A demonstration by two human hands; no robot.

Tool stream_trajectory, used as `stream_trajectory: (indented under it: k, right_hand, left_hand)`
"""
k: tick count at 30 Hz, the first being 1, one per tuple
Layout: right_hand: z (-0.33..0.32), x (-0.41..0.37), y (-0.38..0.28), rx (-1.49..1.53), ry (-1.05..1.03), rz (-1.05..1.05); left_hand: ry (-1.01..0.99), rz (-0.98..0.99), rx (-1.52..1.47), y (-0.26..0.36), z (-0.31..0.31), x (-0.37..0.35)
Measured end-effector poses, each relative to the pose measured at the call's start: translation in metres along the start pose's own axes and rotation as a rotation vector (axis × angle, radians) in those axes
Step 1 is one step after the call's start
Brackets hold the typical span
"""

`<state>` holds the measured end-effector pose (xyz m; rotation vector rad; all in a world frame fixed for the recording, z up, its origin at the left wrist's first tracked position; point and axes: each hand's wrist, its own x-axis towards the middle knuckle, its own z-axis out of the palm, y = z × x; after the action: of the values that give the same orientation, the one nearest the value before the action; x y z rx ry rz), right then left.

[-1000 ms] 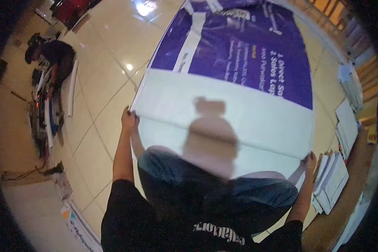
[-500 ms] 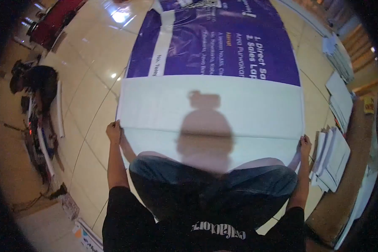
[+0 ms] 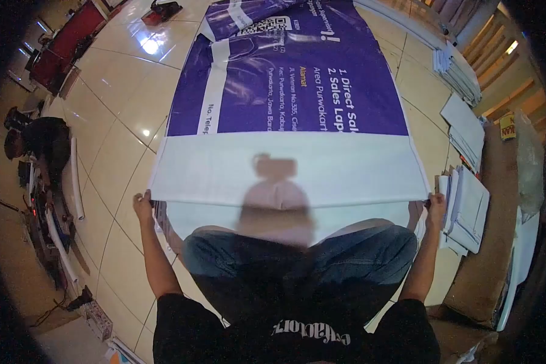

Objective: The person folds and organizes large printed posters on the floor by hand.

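A large banner (image 3: 242,91) lies across the floor in front of me, its purple face printed with white text. The near part is folded over and shows the plain white back (image 3: 206,164), with a fold edge running from side to side. My left hand (image 3: 143,207) is closed on the left end of that edge. At the right end, my right hand (image 3: 435,205) pinches the same edge. My head's shadow falls on the white part. Beneath the edge, more white material reaches my crossed legs (image 3: 297,261).
Stacks of folded white sheets (image 3: 467,209) stand at the right beside a long brown board or box (image 3: 482,267). On the left are a white tube (image 3: 77,179), dark equipment with cables (image 3: 48,212) and a person in dark clothes (image 3: 45,142). Tiled floor (image 3: 115,133) surrounds the banner.
Both hands still grip the banner's edge, which now stands out as a raised fold over the white material below. My view has shifted, and more of the printed far part shows.
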<state>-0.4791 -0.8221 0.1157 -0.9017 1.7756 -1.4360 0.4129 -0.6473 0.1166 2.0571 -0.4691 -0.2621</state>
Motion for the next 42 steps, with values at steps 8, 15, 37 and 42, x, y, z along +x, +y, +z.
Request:
stream_trajectory:
  k: [8, 15, 37, 42]
  right_hand:
    - [-0.094, -0.030, -0.078, -0.099, 0.048, -0.025]
    - [-0.020, 0.053, -0.114, -0.094, -0.063, -0.195]
    - [-0.060, 0.006, 0.059, -0.304, -0.102, 0.149]
    - [-0.085, 0.002, -0.031, -0.240, 0.055, -0.133]
  left_hand:
    - [0.145, -0.115, -0.571, 0.073, -0.116, -0.061]
    - [0.049, 0.013, -0.572, 0.100, -0.047, 0.017]
    - [0.069, 0.017, 0.420, -0.027, -0.016, -0.029]
    - [0.175, -0.092, -0.182, 0.063, -0.071, -0.050]
